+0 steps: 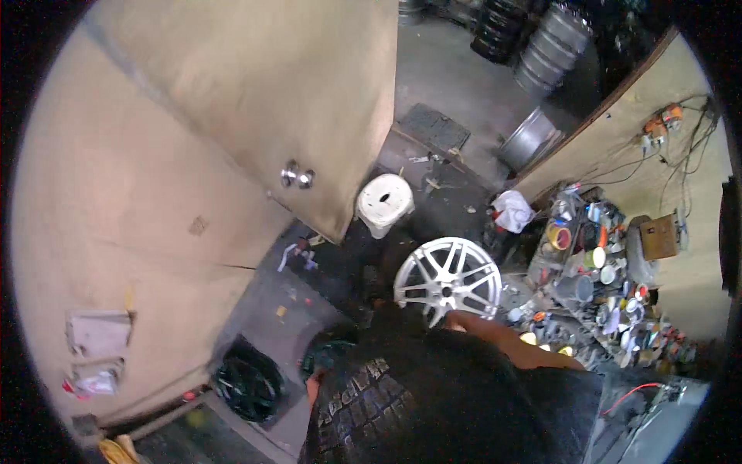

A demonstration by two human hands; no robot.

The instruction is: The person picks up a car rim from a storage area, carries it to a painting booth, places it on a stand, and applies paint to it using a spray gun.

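Observation:
A white multi-spoke wheel rim point(479, 274) is in front of me, right of centre. My right hand point(460, 322) grips its near edge, with the fingers partly hidden. At lower left, a sliver of my left hand or arm point(313, 384) shows past my dark shirt, its fingers out of sight. Beside it sit a dark wheel point(247, 383) and another dark round piece point(325, 356), partly covered by my body.
A white stool point(382, 197) stands by the open door point(325, 116). Shelves crowded with cans and cups point(591, 286) line the right wall, below wired sockets point(661, 124). Tires point(495, 31) and metal rims point(553, 54) stand beyond the doorway.

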